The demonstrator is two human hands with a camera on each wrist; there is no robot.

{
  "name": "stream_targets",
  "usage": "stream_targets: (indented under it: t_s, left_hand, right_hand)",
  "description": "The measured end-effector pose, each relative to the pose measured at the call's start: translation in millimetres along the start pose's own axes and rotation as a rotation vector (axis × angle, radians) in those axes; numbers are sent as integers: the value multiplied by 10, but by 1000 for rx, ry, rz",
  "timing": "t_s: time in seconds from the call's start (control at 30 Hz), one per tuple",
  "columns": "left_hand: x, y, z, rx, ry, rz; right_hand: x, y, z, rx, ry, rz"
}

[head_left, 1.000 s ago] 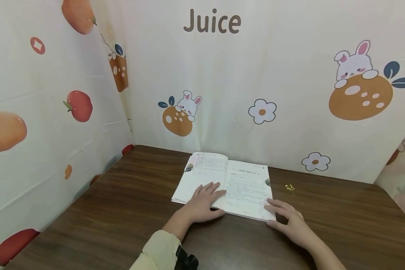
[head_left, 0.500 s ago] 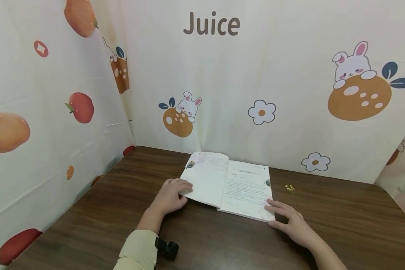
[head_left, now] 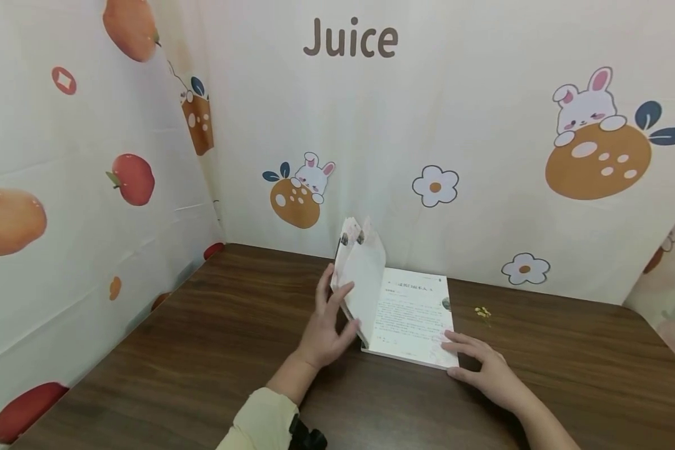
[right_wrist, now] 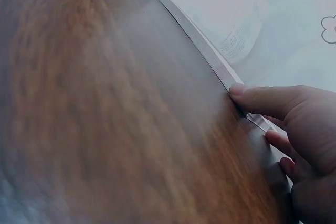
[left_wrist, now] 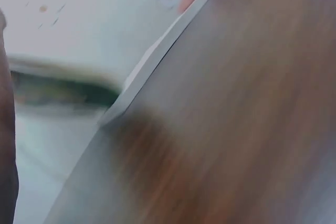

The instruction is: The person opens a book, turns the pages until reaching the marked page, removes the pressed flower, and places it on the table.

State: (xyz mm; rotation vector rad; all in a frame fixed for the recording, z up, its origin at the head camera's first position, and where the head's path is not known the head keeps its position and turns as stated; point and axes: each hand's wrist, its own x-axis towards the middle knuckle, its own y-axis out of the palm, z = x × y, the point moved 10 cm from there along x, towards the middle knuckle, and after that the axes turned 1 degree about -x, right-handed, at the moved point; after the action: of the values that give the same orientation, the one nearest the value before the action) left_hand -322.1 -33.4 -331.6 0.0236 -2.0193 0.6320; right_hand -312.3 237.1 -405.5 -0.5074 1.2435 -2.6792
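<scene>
An open book (head_left: 410, 315) lies on the dark wooden table (head_left: 202, 350), its right page flat and printed. The left part, a thick set of leaves (head_left: 362, 281), stands raised and leans upright, with some sheets fanned apart at the top. My left hand (head_left: 323, 334) holds these leaves at their left and lower edge, fingers spread, some overlapping the page. In the left wrist view the raised part, with its dark green side (left_wrist: 68, 92), is blurred. My right hand (head_left: 486, 372) holds the lower right corner; its thumb (right_wrist: 262, 100) meets the book's edge in the right wrist view.
A small yellow flower-like piece (head_left: 483, 312) lies on the table right of the book. Behind and left hang printed curtains (head_left: 365, 125) with fruit, rabbits and the word Juice. A black device (head_left: 306, 434) is strapped at the left sleeve.
My left hand first slid left off the pages to the book's left edge, then moved right, tilting the left leaves up from lying flat. My right hand stays at the corner.
</scene>
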Motion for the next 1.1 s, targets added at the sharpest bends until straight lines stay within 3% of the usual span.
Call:
stream_targets:
  t_s: [0.2,0.27,0.43,0.53,0.63,0.87,1.1]
  left_hand:
    - [17,357,-152,26,-5,104]
    - [-7,516,-140,75,-36,229]
    - [-216,934,-110,231,-16,668]
    - [-321,1041,-90,280,-13,808]
    - [-366,1083,-103,319,-15,856]
    - [-361,1116,-134,345,-22,823]
    - [-297,1103,-95,355,-58,761]
  right_hand:
    - [11,6,-15,17,33,-3]
    - [15,1,-40,98,64,-8]
    - [20,-43,-71,367,97,-37]
    - [19,-37,-84,407,103,-23]
    - [26,-13,-70,357,88,-11]
    - [-7,75,-11,-10,43,30]
    - [19,71,-42,-41,61,51]
